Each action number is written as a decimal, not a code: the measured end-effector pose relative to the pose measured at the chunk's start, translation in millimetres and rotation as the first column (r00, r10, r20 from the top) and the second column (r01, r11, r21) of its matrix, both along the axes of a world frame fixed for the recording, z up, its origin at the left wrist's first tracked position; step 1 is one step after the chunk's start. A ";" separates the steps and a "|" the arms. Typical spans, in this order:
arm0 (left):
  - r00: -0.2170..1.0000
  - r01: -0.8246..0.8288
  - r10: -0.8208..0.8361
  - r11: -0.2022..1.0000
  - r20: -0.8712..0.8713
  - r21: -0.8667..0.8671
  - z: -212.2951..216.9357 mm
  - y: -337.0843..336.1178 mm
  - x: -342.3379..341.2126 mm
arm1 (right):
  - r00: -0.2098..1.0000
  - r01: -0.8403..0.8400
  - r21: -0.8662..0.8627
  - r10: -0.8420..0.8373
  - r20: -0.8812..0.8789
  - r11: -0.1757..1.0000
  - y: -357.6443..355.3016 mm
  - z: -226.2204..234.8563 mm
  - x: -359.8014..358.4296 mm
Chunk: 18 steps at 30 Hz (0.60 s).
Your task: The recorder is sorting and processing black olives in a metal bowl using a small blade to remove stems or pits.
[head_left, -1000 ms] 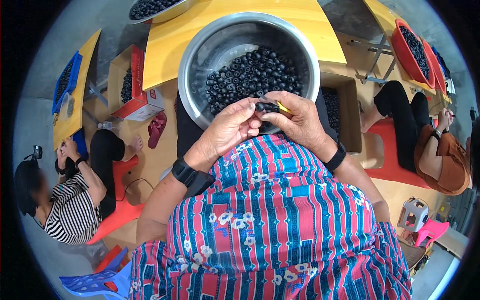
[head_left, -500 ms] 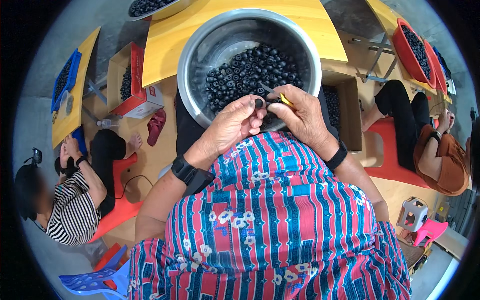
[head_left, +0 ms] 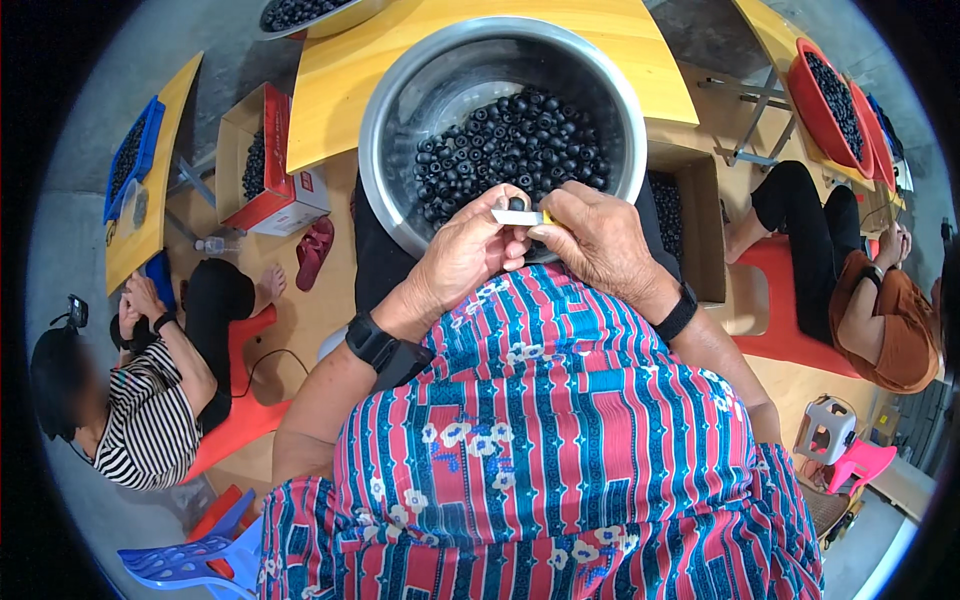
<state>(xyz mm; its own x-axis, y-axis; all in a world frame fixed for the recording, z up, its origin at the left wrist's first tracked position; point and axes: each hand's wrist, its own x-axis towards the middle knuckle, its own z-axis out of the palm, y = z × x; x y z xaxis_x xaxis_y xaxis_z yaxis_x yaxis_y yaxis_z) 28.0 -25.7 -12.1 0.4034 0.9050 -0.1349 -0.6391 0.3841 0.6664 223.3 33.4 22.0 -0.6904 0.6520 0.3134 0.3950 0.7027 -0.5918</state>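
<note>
My left hand (head_left: 462,248) pinches a small black round piece (head_left: 516,203) between thumb and fingers, over the near edge of a large metal bowl (head_left: 378,150). In my right hand (head_left: 608,238) is a small knife (head_left: 514,217) with a yellow handle, mostly covered by the fingers. Its flat blade points left and lies across the near side of the piece, close to my left thumb. The bowl holds many loose black ring-like pieces (head_left: 510,140), several showing a hole in the middle.
The bowl stands at the near edge of a yellow table (head_left: 660,80). Open cartons (head_left: 228,170) with black pieces stand on both sides. One person (head_left: 150,400) sits at the left, another (head_left: 880,330) at the right. A slipper (head_left: 314,254) and bottle (head_left: 215,245) lie left.
The knife has swung from pointing up and left to lying nearly level across the black piece. My right hand has turned with it; my left hand still pinches the piece.
</note>
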 end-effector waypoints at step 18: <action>1.000 -0.003 0.003 0.999 -0.002 0.044 -0.6 0.3 1.0 | 1.000 0.017 0.020 -0.017 0.002 1.000 -0.1 -3.0 -0.2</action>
